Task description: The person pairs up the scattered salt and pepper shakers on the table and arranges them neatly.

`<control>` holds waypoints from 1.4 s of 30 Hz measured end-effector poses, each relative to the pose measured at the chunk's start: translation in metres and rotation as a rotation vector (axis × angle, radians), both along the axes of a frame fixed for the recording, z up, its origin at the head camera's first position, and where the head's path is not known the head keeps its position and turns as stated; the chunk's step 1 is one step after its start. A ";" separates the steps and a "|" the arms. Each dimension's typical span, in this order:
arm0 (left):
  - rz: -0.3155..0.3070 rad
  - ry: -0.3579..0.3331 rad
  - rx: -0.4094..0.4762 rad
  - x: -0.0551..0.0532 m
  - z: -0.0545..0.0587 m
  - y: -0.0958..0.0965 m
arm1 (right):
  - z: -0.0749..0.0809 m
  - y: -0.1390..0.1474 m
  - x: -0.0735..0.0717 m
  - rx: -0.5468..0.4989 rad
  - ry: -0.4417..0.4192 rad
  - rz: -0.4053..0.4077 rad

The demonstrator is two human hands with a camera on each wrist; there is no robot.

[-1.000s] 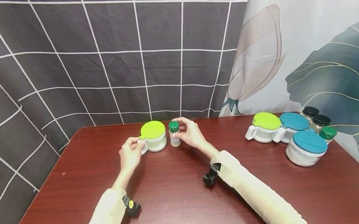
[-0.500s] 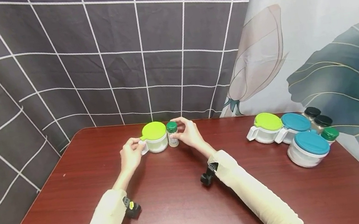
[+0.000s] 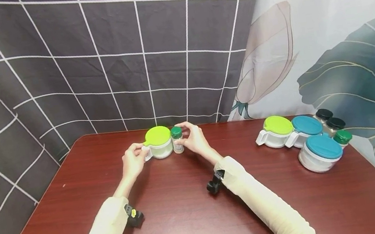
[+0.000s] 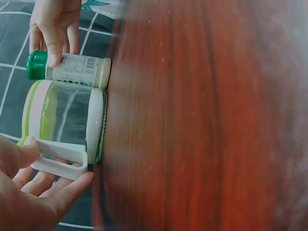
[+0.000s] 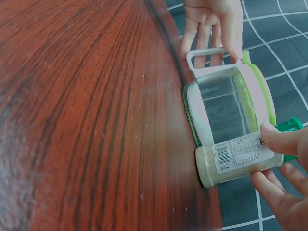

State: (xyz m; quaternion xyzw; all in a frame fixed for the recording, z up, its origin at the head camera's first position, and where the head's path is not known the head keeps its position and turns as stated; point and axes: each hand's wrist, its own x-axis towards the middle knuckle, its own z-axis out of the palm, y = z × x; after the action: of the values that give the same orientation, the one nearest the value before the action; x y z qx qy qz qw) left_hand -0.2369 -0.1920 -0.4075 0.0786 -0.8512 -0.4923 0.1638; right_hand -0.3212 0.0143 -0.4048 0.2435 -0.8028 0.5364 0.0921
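Observation:
A glass seasoning jar (image 3: 162,151) with a lime-green lid and white handle stands upright near the table's back edge. My left hand (image 3: 133,161) pinches its handle (image 4: 62,161), thumb on one side and fingers on the other. White contents lie at the jar's bottom. Close against its right side is a small spice shaker (image 3: 178,144) with a green cap and a printed label. My right hand (image 3: 195,140) holds the shaker between thumb and fingers, near the cap. Pale powder shows in the shaker's base in the right wrist view.
On the right of the brown table (image 3: 187,221) stand another lime-lidded jar (image 3: 276,132), two blue-lidded jars (image 3: 319,156), two black-capped shakers (image 3: 335,125) and a green-capped shaker (image 3: 342,137). A grey checked curtain (image 3: 124,78) hangs behind the back edge.
My right hand has slid the shaker left, closing the small gap to the lime-lidded jar. My left hand keeps its hold on the handle. The head view has shifted slightly.

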 end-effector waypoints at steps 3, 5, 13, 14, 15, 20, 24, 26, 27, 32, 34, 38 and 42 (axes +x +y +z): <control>-0.005 0.002 -0.004 -0.002 0.000 -0.002 | 0.002 -0.001 0.000 0.009 0.004 0.005; -0.007 0.007 -0.010 -0.002 -0.001 -0.003 | 0.002 -0.001 0.000 0.012 0.001 0.008; -0.013 -0.004 -0.007 -0.001 0.000 -0.002 | 0.001 -0.002 -0.001 0.014 0.003 0.013; -0.012 -0.005 -0.007 -0.001 0.000 -0.002 | 0.001 -0.002 -0.001 0.017 0.007 0.011; -0.012 -0.006 -0.006 -0.001 -0.001 -0.002 | 0.001 -0.002 -0.001 0.023 0.007 0.008; -0.013 -0.012 -0.002 0.000 -0.001 -0.002 | 0.000 -0.002 -0.001 0.026 0.011 0.009; -0.008 -0.013 -0.003 0.001 0.000 -0.002 | -0.001 -0.001 -0.002 0.011 0.035 0.026; -0.006 -0.011 -0.003 0.001 0.000 -0.002 | -0.004 -0.001 -0.005 0.000 0.067 0.033; -0.006 -0.011 -0.002 0.000 0.000 -0.003 | -0.004 0.000 -0.005 -0.005 0.070 0.037; 0.000 -0.009 -0.002 0.000 -0.001 -0.002 | -0.002 -0.003 -0.002 0.001 0.034 0.006; 0.010 -0.011 0.002 0.000 -0.002 -0.002 | -0.002 -0.005 -0.001 0.016 0.020 -0.015; 0.030 -0.019 0.010 0.001 -0.002 -0.001 | -0.002 -0.007 0.002 0.041 -0.003 -0.045; 0.030 -0.045 0.017 0.003 -0.002 0.001 | -0.003 -0.007 0.003 0.041 -0.002 -0.048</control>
State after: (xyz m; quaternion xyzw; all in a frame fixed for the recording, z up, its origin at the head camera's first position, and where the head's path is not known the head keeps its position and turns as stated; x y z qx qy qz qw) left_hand -0.2341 -0.1912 -0.4091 0.1040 -0.8492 -0.4951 0.1512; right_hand -0.3183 0.0070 -0.4081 0.2255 -0.8193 0.5177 0.0992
